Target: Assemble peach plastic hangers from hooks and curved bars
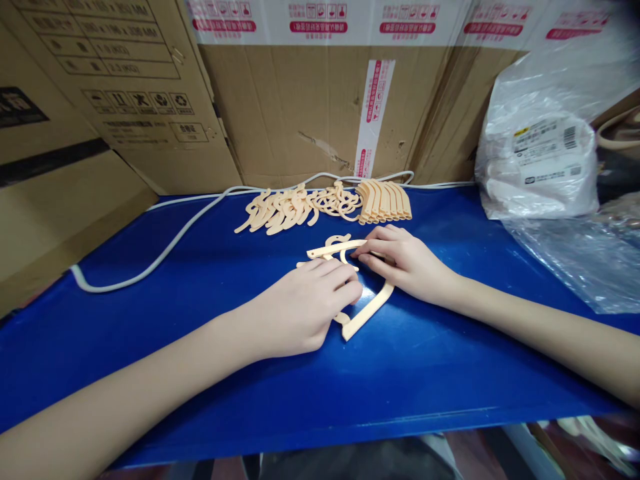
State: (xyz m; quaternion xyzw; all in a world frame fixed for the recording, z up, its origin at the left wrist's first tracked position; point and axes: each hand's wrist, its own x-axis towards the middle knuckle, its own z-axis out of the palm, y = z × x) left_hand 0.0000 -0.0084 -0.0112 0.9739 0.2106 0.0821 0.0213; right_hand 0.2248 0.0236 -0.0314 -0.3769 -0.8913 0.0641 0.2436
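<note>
On the blue table lies a partly covered set of beige hanger pieces: a straight-ended hanger arm [327,251] behind, a bent hanger arm [369,313] in front, and a hook-shaped piece [338,239]. My left hand [313,303] is closed, its fingers curled down over flat beige pieces between the two arms; what the fingertips grip is mostly hidden. My right hand [405,263] is closed round the bent right ends of the arms, thumb and fingers pinching there. Whether the pieces are joined cannot be seen under the hands.
Behind my hands lie a loose pile of flat curved pieces [285,210], several hooks [335,200] and a neat row of bent arms [385,201]. A white cable [175,247] crosses the table [200,400]. Cardboard boxes [300,113] stand behind; a plastic-wrapped roll [543,157] sits right.
</note>
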